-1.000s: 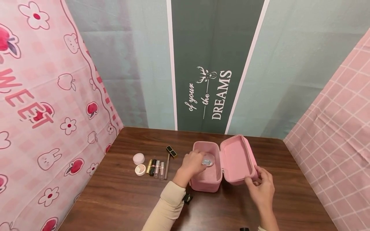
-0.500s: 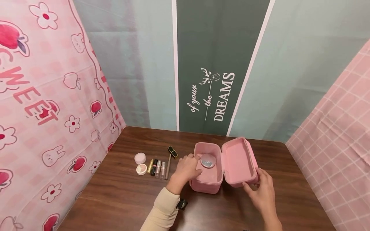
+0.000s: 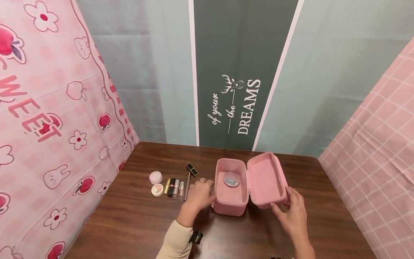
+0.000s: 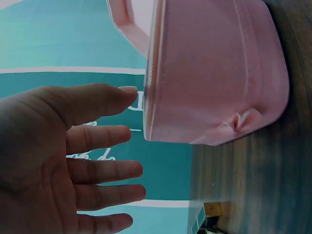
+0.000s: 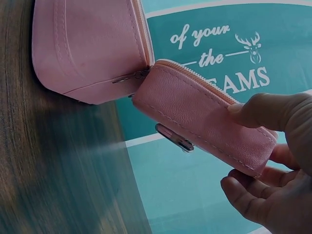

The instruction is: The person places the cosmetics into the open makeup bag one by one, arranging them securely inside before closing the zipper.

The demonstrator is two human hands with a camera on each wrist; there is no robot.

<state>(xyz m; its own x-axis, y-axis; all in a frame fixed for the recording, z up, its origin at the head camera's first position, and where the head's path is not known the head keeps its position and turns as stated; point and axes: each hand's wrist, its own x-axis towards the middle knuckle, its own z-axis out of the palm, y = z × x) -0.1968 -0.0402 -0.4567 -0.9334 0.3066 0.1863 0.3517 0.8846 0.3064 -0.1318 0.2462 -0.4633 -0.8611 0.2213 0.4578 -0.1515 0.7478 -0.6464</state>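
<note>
A pink zip-up cosmetic case stands on the table with its lid swung out to the right. Inside lies a round silvery compact. My right hand holds the lid's outer corner, thumb on one side and fingers on the other, as the right wrist view shows with the lid. At the case's left side hovers my left hand, holding nothing. Its fingers are spread and straight in the left wrist view, with the thumb close to the case's rim.
Left of the case are a pale pink round container, a three-colour round palette, a gold tube, a black tube, two clear tubes, a slim brown stick and a black-and-gold item.
My left hand has come out of the case and moved left, past its rim, leaving the compact inside. The right hand stays on the lid.
</note>
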